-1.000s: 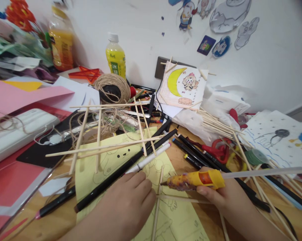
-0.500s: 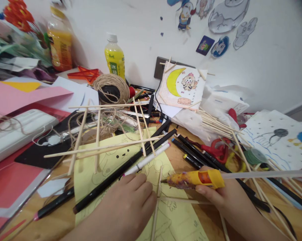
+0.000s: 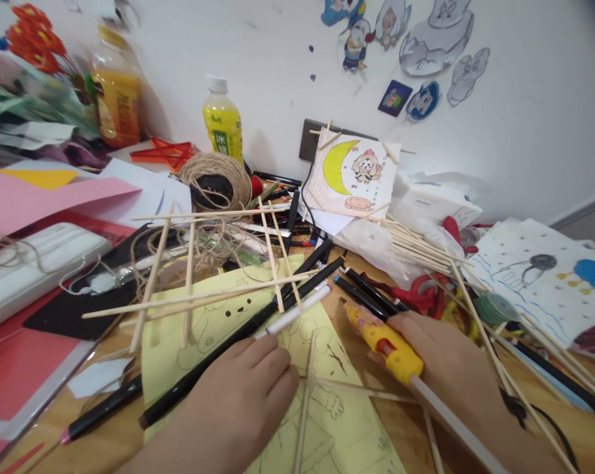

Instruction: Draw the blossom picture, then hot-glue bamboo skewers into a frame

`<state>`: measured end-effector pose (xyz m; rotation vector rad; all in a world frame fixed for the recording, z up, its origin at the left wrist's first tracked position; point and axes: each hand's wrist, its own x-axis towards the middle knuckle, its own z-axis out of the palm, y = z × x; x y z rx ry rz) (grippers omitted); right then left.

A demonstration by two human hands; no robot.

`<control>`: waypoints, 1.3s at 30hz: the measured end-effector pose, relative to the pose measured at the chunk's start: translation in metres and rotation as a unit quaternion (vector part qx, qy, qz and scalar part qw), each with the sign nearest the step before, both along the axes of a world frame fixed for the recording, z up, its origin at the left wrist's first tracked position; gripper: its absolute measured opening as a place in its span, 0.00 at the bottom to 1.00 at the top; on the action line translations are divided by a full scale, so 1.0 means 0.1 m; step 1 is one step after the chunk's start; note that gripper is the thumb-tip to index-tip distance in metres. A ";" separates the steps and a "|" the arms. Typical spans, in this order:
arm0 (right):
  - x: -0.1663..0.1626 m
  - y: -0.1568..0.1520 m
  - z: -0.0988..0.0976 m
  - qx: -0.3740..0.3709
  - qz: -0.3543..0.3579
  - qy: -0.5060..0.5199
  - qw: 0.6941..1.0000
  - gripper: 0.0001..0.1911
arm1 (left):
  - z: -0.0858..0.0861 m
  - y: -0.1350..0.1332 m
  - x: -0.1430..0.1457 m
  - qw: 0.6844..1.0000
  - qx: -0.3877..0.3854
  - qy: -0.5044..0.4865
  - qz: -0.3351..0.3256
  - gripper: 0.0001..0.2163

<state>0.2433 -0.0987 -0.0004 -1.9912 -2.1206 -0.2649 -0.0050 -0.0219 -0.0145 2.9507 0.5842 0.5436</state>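
My right hand [image 3: 433, 349] is closed around a yellow hot glue gun [image 3: 384, 342], with a long translucent glue stick [image 3: 455, 424] jutting from its back. The gun's nozzle points up and left, apart from the thin wooden sticks. My left hand [image 3: 248, 395] is curled over the yellow drawing paper [image 3: 349, 431], its fingertips hidden. An upright wooden stick [image 3: 306, 401] lies beside its knuckles, crossed by a second stick [image 3: 366, 390] whose left end runs in at my left fingers. Beyond lies a square frame of crossed sticks [image 3: 228, 291], over the paper and some markers.
Black markers [image 3: 203, 368] and a white marker [image 3: 292, 316] lie across the paper. A twine roll [image 3: 218, 181], a yellow drink bottle [image 3: 222, 122] and red scissors [image 3: 423, 296] stand or lie around. A framed moon drawing [image 3: 349, 172] leans at the wall.
My right hand has drawn the glue gun away from the upright stick, turning its nozzle up and its back end down. My left hand stays curled by the sticks; the view has shifted slightly.
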 end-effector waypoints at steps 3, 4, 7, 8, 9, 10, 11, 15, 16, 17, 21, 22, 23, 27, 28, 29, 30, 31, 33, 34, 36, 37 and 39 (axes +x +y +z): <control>0.02 0.04 -0.03 0.004 -0.002 -0.031 1.000 0.12 | 0.00 0.04 -0.01 1.000 -0.003 0.000 0.018 0.13; 0.03 0.04 -0.04 -0.003 -0.010 -0.033 0.999 0.12 | 0.00 0.05 -0.01 1.000 -0.003 -0.004 0.020 0.13; 0.05 0.05 -0.04 -0.022 -0.026 -0.021 0.999 0.12 | -0.02 0.07 0.00 1.000 0.002 -0.017 0.022 0.13; 0.06 0.05 -0.03 -0.027 -0.028 -0.013 0.999 0.12 | -0.03 0.07 0.00 0.999 0.005 -0.024 0.021 0.13; 0.07 0.05 -0.02 -0.030 -0.027 -0.004 0.999 0.12 | -0.05 0.08 0.00 0.999 0.006 -0.029 0.020 0.13; 0.08 0.05 0.00 -0.033 -0.027 0.006 0.999 0.12 | -0.06 0.08 0.00 0.999 0.003 -0.028 0.019 0.13; 0.09 0.05 0.03 -0.035 -0.026 0.015 0.999 0.12 | -0.08 0.08 0.00 0.999 0.003 -0.035 0.017 0.13; 0.17 0.03 0.16 -0.020 -0.040 0.049 0.998 0.12 | -0.20 0.08 0.00 0.996 0.008 -0.081 0.018 0.15; 0.19 0.03 0.19 -0.010 -0.049 0.057 0.997 0.13 | -0.23 0.08 0.00 0.995 0.011 -0.093 0.018 0.15; 0.21 0.02 0.21 0.001 -0.060 0.063 0.996 0.13 | -0.24 0.07 0.00 0.995 0.010 -0.098 0.018 0.15; 0.28 -0.02 0.31 0.020 -0.125 0.075 0.989 0.12 | -0.23 0.07 0.00 0.995 -0.002 -0.094 0.014 0.15; 0.30 -0.03 0.33 0.023 -0.136 0.079 0.987 0.12 | -0.22 0.07 0.00 0.995 -0.002 -0.097 0.014 0.15; 0.31 -0.04 0.35 0.031 -0.140 0.085 0.986 0.12 | -0.21 0.07 0.00 0.995 -0.002 -0.101 0.016 0.15; 0.37 -0.07 0.39 0.059 -0.131 0.091 0.985 0.13 | -0.20 0.08 -0.01 0.994 -0.010 -0.111 0.017 0.15; 0.39 -0.08 0.38 0.058 -0.129 0.083 0.986 0.13 | -0.21 0.08 -0.01 0.994 -0.012 -0.110 0.015 0.14; 0.41 -0.08 0.36 0.053 -0.124 0.072 0.988 0.14 | -0.22 0.09 -0.01 0.994 -0.012 -0.109 0.012 0.14; 0.43 -0.08 0.34 0.048 -0.116 0.060 0.990 0.14 | -0.24 0.09 0.00 0.994 -0.009 -0.110 0.007 0.14; 0.44 -0.08 0.31 0.042 -0.105 0.048 0.992 0.14 | -0.25 0.09 0.00 0.994 -0.003 -0.113 0.003 0.14; 0.46 -0.07 0.25 0.037 -0.085 0.030 0.995 0.15 | -0.25 0.10 0.02 0.993 0.010 -0.118 0.005 0.16; 0.46 -0.06 0.23 0.036 -0.079 0.024 0.996 0.15 | -0.24 0.10 0.03 0.992 0.019 -0.124 0.009 0.17; 0.46 -0.06 0.20 0.038 -0.071 0.018 0.997 0.15 | -0.21 0.11 0.04 0.993 0.026 -0.114 0.015 0.17; 0.46 -0.05 0.20 0.038 -0.071 0.016 0.997 0.15 | -0.20 0.12 0.05 0.994 0.026 -0.101 0.017 0.17; 0.46 -0.06 0.21 0.038 -0.074 0.015 0.996 0.15 | -0.20 0.12 0.05 0.996 0.031 -0.088 0.015 0.17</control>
